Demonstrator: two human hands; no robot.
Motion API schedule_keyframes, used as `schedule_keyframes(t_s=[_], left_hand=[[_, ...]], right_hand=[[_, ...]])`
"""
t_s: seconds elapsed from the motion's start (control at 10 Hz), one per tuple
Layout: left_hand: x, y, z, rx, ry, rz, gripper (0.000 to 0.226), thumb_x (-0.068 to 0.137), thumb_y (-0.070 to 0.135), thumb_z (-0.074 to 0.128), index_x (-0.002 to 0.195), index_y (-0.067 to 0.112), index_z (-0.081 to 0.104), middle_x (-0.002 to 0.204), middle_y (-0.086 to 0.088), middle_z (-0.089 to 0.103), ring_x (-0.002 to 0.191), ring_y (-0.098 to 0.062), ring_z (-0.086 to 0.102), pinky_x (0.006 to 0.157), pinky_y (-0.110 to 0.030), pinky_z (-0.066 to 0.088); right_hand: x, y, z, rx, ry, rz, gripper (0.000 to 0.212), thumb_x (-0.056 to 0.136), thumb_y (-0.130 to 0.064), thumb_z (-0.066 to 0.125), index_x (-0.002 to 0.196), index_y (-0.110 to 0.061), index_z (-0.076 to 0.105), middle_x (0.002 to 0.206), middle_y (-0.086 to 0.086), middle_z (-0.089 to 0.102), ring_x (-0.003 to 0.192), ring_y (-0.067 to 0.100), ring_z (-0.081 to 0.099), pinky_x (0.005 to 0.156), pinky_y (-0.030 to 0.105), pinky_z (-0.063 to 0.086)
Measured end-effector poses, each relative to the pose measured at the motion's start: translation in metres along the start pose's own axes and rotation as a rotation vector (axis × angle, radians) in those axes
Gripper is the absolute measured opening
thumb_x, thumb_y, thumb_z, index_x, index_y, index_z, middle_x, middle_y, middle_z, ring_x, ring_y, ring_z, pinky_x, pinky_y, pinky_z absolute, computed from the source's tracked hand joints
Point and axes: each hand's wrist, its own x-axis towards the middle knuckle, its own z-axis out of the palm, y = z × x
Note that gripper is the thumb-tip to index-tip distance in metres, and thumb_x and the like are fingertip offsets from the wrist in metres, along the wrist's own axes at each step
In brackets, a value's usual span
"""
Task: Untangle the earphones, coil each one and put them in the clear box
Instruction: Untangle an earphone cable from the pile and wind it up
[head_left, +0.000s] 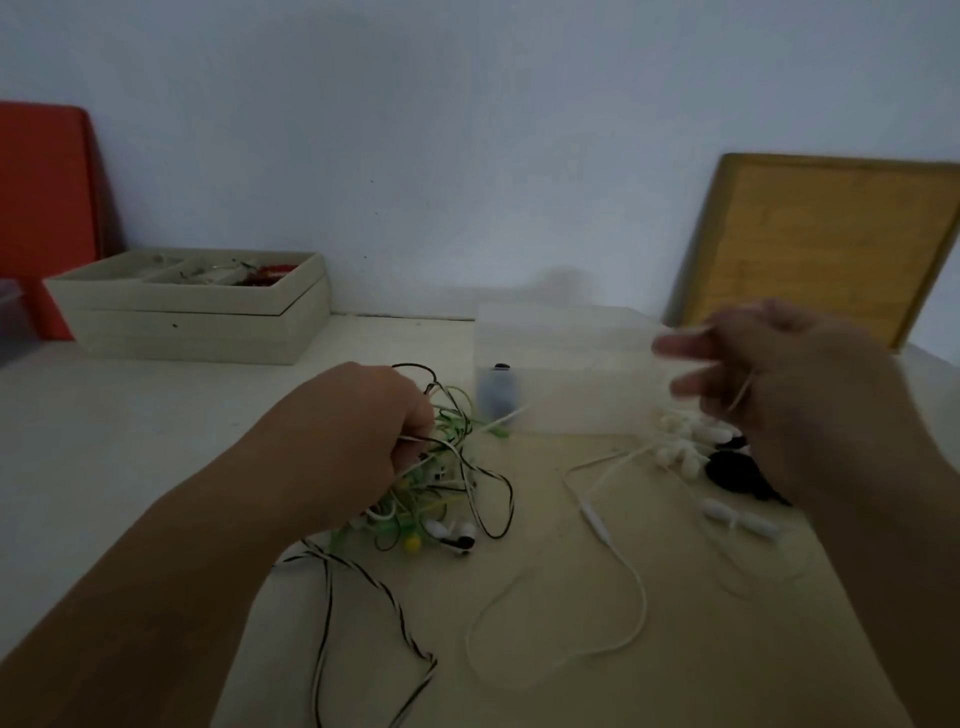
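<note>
A tangle of green, black and white earphone cables (447, 483) lies mid-table. My left hand (358, 436) grips this tangle from above, fingers curled into the cords. A black-and-white braided cable (363, 587) trails from it toward me. My right hand (769, 384), blurred and raised at the right, holds a thin white cable (608, 525) that loops over its fingers and runs down across the table. The clear box (566, 374) stands behind, with a dark coiled earphone (500, 392) inside at its left end. White earbuds (685, 441) lie beside the box.
A black item (737, 475) and a white earpiece pair (737, 519) lie under my right hand. A cream tray (197, 306) of small parts sits back left, a red board (47, 208) behind it. A wooden board (826, 244) leans on the wall at right.
</note>
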Motion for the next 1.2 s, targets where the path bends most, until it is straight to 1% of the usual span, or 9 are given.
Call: schedule_keyframes(t_s=[0.1,0.2,0.4,0.6,0.7,0.8,1.0,1.1,1.2], left_hand=[[0.001,-0.001,-0.007,0.148,-0.046,-0.065,0.041,0.09,0.007,0.054,0.058,0.027,0.037,0.073,0.013,0.044,0.087,-0.01,0.05,0.067,-0.017,0.034],[-0.004,0.0,-0.003,0.121,0.021,-0.175,0.04,0.091,0.01,0.052,0.059,0.027,0.036,0.071,0.012,0.044,0.084,-0.013,0.053,0.068,-0.02,0.039],[-0.005,-0.015,0.005,-0.031,0.271,-0.32,0.022,0.079,0.004,0.062,0.068,0.023,0.06,0.078,0.002,0.061,0.067,-0.012,0.056,0.057,-0.024,0.041],[-0.005,0.007,0.001,-0.363,0.268,-0.005,0.034,0.068,0.022,0.078,0.091,0.041,0.061,0.113,0.024,0.051,0.096,0.0,0.056,0.075,-0.008,0.036],[-0.003,0.033,0.005,-0.468,0.454,0.118,0.022,0.077,0.032,0.07,0.097,0.036,0.062,0.103,0.019,0.059,0.098,0.0,0.058,0.083,-0.013,0.046],[-0.003,0.05,0.011,-0.621,0.486,0.102,0.031,0.075,0.032,0.065,0.105,0.032,0.058,0.082,0.011,0.064,0.078,-0.006,0.066,0.072,-0.026,0.058],[0.0,0.06,0.028,-0.851,0.161,0.065,0.037,0.081,0.054,0.058,0.114,0.038,0.052,0.084,0.009,0.073,0.076,-0.008,0.069,0.073,-0.037,0.059],[0.003,0.061,0.041,-0.649,0.16,0.106,0.013,0.096,0.031,0.051,0.096,0.034,0.064,0.077,0.013,0.069,0.075,0.001,0.065,0.067,-0.02,0.053],[0.005,0.059,0.047,-0.507,0.105,0.118,0.034,0.092,0.003,0.052,0.086,0.03,0.072,0.072,0.02,0.063,0.083,0.004,0.062,0.066,-0.007,0.046]], right_hand=[[0.006,-0.005,-0.011,0.484,0.1,-0.008,0.013,0.102,-0.02,0.047,0.091,-0.018,0.052,0.093,0.006,0.077,0.045,0.007,0.052,0.044,0.017,0.041],[0.009,-0.009,-0.019,0.587,0.078,0.02,0.005,0.1,-0.022,0.05,0.097,-0.019,0.049,0.104,0.006,0.076,0.037,0.006,0.04,0.042,0.017,0.034],[-0.01,-0.014,-0.003,0.248,-0.199,0.003,0.018,0.09,-0.018,0.056,0.076,-0.009,0.062,0.082,0.012,0.076,0.031,0.013,0.035,0.036,0.021,0.025],[-0.015,-0.011,-0.001,0.166,-0.398,-0.032,0.019,0.074,-0.023,0.061,0.083,-0.009,0.069,0.085,0.013,0.076,0.044,0.016,0.062,0.042,0.021,0.045],[-0.016,-0.013,-0.005,0.258,-0.519,-0.095,0.014,0.073,-0.02,0.064,0.077,-0.01,0.073,0.076,0.014,0.074,0.04,0.016,0.058,0.041,0.019,0.043],[-0.02,-0.019,-0.01,0.249,-0.666,-0.128,0.01,0.07,-0.018,0.07,0.074,-0.009,0.074,0.066,0.013,0.07,0.038,0.017,0.056,0.04,0.018,0.042],[-0.016,-0.014,-0.007,0.038,-0.604,-0.028,0.01,0.083,-0.01,0.068,0.079,-0.006,0.075,0.07,0.014,0.071,0.057,0.022,0.067,0.053,0.028,0.054],[-0.016,-0.01,-0.009,-0.34,-0.599,0.048,0.031,0.096,-0.029,0.057,0.082,-0.009,0.077,0.078,0.007,0.076,0.072,0.021,0.073,0.068,0.03,0.061],[-0.011,-0.001,-0.012,-0.463,-0.511,0.159,0.037,0.101,-0.031,0.051,0.088,-0.004,0.073,0.076,0.014,0.074,0.062,0.021,0.072,0.059,0.029,0.061]])
